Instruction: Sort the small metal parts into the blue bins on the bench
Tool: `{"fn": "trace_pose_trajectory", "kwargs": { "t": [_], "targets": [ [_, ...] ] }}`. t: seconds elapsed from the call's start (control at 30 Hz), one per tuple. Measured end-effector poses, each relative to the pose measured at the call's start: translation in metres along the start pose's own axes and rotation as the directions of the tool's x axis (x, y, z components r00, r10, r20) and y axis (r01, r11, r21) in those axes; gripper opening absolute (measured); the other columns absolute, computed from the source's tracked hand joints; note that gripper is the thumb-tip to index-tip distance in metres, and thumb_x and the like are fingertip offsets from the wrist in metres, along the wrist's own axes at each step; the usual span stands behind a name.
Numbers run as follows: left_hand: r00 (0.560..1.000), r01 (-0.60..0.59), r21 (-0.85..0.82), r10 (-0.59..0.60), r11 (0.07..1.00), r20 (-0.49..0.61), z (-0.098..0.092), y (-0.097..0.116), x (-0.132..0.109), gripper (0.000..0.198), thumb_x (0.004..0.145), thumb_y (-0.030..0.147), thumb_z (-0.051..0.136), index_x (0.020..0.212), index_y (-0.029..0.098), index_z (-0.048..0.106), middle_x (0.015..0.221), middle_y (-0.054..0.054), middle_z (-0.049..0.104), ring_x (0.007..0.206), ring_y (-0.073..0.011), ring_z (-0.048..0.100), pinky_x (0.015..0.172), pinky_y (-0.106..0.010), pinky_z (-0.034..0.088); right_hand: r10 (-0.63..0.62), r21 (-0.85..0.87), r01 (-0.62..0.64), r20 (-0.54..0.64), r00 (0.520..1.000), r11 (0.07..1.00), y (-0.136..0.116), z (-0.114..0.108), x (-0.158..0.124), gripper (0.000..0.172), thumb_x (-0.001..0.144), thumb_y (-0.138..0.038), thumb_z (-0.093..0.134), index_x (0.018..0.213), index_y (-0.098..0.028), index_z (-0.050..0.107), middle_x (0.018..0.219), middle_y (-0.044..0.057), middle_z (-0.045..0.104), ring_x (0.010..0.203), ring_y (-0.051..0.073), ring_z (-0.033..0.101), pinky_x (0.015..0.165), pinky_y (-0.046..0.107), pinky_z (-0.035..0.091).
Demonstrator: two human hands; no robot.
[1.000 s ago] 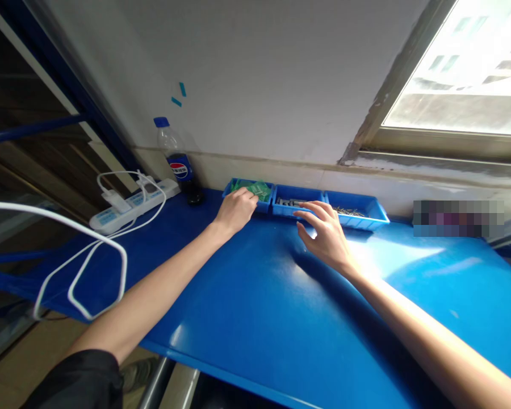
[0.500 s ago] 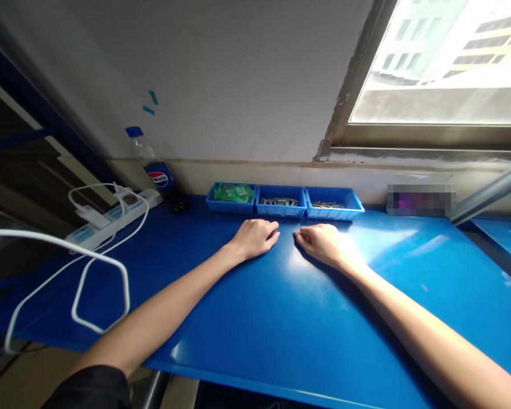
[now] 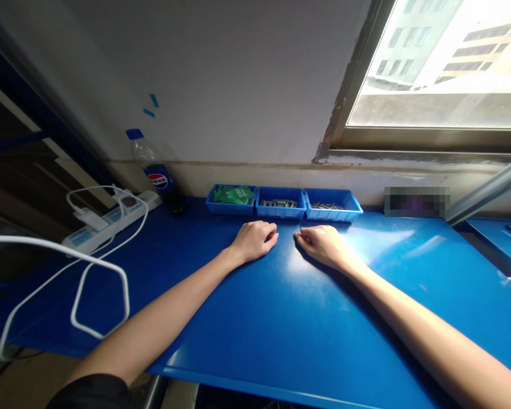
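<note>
My left hand (image 3: pixel 252 241) rests on the blue tabletop (image 3: pixel 255 318) with its fingers curled into a loose fist. Close by on the right, my right hand (image 3: pixel 323 244) lies on the same surface, also loosely closed. Nothing shows in either hand, and a small gap separates them. Just beyond them three blue bins stand in a row against the wall. The left bin (image 3: pixel 230 209) holds green packets (image 3: pixel 234 195), the middle bin (image 3: pixel 281 212) grey metal pieces (image 3: pixel 279 203), and the right bin (image 3: pixel 334 215) thin screw-like pieces (image 3: pixel 326 206).
A cola bottle (image 3: pixel 159 176) stands at the back left. Beside it lies a white power strip (image 3: pixel 106 224) with plugged-in chargers; a white cable (image 3: pixel 125 284) loops over the left side. A blurred dark box (image 3: pixel 417 202) and a slanted metal bar (image 3: pixel 485 190) are at the back right.
The view has shifted very slightly. Both hands stay in place on the tabletop, still loosely closed, and the bins have not moved.
</note>
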State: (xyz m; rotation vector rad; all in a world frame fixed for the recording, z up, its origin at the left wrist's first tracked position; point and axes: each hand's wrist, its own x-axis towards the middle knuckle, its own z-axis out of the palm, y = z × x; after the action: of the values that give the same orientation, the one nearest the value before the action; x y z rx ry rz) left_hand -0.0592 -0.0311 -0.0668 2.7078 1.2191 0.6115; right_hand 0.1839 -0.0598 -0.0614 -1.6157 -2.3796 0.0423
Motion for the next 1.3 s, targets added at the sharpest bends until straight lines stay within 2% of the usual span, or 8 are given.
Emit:
{"fn": "trace_pose_trajectory", "kwargs": {
  "t": [0.27, 0.63, 1.0, 1.07, 1.13, 1.23, 1.3],
  "targets": [
    [1.0, 0.001, -0.017, -0.001, 1.0, 0.003, -0.001, -0.001, -0.001, 0.028, 0.1, 0.031, 0.053, 0.075, 0.021, 0.053, 0.071, -0.001, 0.062, 0.068, -0.0173, 0.057, 0.066, -0.031, 0.035, 0.05, -0.028, -0.049, 0.047, 0.998, 0.998, -0.011, -0.013, -0.002, 0.045, 0.103, -0.041, 0.05, 0.064, -0.021, 0.059, 0.068, 0.005, 0.071, 0.059, 0.018, 0.059, 0.06, 0.033, 0.024],
    [1.0, -0.001, -0.005, 0.001, 1.0, 0.0, -0.001, -0.002, 0.0, 0.027, 0.101, 0.034, 0.05, 0.078, 0.021, 0.056, 0.072, -0.001, 0.062, 0.067, -0.0169, 0.056, 0.065, -0.031, 0.036, -0.012, -0.012, 0.012, -0.013, 1.0, 1.0, 0.002, 0.007, 0.001, 0.044, 0.103, -0.041, 0.049, 0.067, -0.021, 0.064, 0.071, 0.006, 0.074, 0.061, 0.019, 0.061, 0.061, 0.033, 0.025],
    [1.0, 0.003, 0.03, -0.003, 1.0, 0.017, -0.002, 0.0, -0.002, 0.027, 0.102, 0.032, 0.052, 0.079, 0.021, 0.06, 0.073, -0.002, 0.063, 0.069, -0.0172, 0.058, 0.066, -0.029, 0.039, -0.005, 0.001, 0.005, -0.017, 1.0, 1.0, 0.0, 0.003, 0.0, 0.043, 0.102, -0.04, 0.05, 0.065, -0.022, 0.062, 0.07, 0.007, 0.073, 0.06, 0.02, 0.06, 0.06, 0.034, 0.024],
    [0.999, -0.033, 0.097, 0.035, 0.995, -0.02, -0.003, -0.001, -0.002, 0.024, 0.103, 0.03, 0.052, 0.086, 0.02, 0.065, 0.081, -0.004, 0.067, 0.078, -0.0191, 0.061, 0.072, -0.03, 0.044, -0.002, 0.001, 0.002, -0.02, 1.0, 1.0, 0.0, 0.003, 0.0, 0.043, 0.102, -0.04, 0.051, 0.065, -0.022, 0.061, 0.069, 0.007, 0.073, 0.059, 0.019, 0.06, 0.06, 0.034, 0.024],
    [0.989, -0.084, 0.224, 0.109, 0.971, -0.1, -0.006, -0.001, 0.002, 0.02, 0.104, 0.026, 0.051, 0.105, 0.019, 0.07, 0.101, -0.009, 0.072, 0.096, -0.0236, 0.062, 0.084, -0.035, 0.047, 0.001, 0.004, -0.001, -0.042, 0.999, 1.0, 0.0, 0.005, -0.001, 0.043, 0.102, -0.04, 0.051, 0.065, -0.022, 0.06, 0.068, 0.006, 0.072, 0.058, 0.019, 0.059, 0.06, 0.033, 0.024],
    [0.963, -0.098, 0.41, 0.19, 0.907, -0.19, -0.012, -0.003, 0.018, 0.038, 0.101, 0.017, 0.052, 0.137, 0.019, 0.063, 0.134, -0.014, 0.066, 0.118, -0.0318, 0.056, 0.096, -0.044, 0.046, 0.004, 0.01, -0.003, -0.081, 0.997, 1.0, 0.002, 0.008, -0.001, 0.041, 0.102, -0.038, 0.05, 0.065, -0.022, 0.058, 0.068, 0.005, 0.071, 0.057, 0.018, 0.057, 0.061, 0.033, 0.025],
    [0.967, -0.12, 0.446, 0.205, 0.887, -0.148, -0.014, -0.004, 0.033, 0.04, 0.099, 0.012, 0.054, 0.138, 0.017, 0.063, 0.135, -0.015, 0.066, 0.124, -0.0347, 0.052, 0.097, -0.047, 0.046, 0.008, 0.02, -0.006, -0.102, 0.995, 1.0, 0.002, 0.009, -0.001, 0.039, 0.101, -0.037, 0.051, 0.066, -0.022, 0.057, 0.068, 0.005, 0.07, 0.058, 0.018, 0.057, 0.061, 0.032, 0.027]
  ]
}}
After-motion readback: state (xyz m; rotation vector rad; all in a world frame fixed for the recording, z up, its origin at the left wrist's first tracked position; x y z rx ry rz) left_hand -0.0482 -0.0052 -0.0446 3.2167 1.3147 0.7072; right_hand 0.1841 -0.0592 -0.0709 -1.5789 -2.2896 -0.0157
